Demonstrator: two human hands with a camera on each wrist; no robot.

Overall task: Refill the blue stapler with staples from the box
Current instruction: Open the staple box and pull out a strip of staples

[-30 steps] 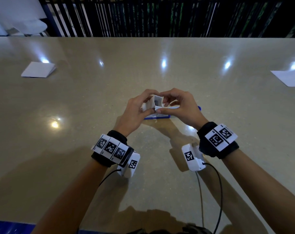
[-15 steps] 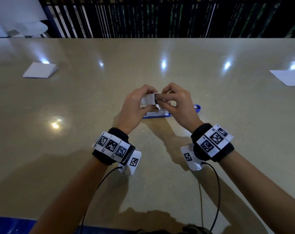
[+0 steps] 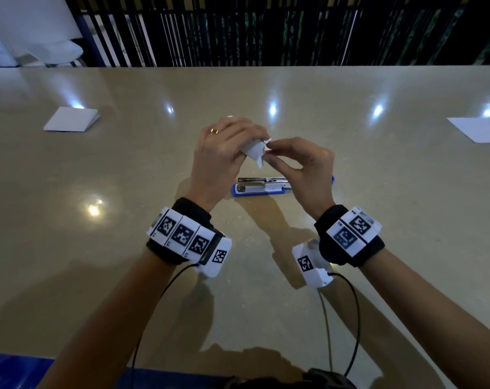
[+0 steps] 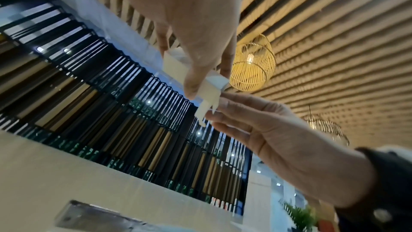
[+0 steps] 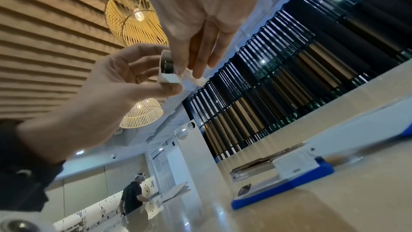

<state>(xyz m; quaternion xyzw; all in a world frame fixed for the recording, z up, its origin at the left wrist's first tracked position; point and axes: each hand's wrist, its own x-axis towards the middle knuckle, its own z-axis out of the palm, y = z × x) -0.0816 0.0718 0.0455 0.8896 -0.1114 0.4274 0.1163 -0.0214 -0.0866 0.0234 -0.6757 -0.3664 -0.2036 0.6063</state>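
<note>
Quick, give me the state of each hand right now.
Left hand: grips the small white staple box, held up above the blue stapler.
Right hand: fingertips pinch at the box's open end; what they hold cannot be told.

You sit at a glossy beige table (image 3: 125,248) that mirrors ceiling lights. Beyond its far edge stands a wall of dark vertical slats (image 3: 266,32). Above the table, woven basket lamps (image 4: 252,63) hang from a ribbed wooden ceiling (image 4: 334,42).

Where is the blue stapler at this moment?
In the head view, the blue stapler lies open on the table, centre, just below the left hand and right hand.
</note>
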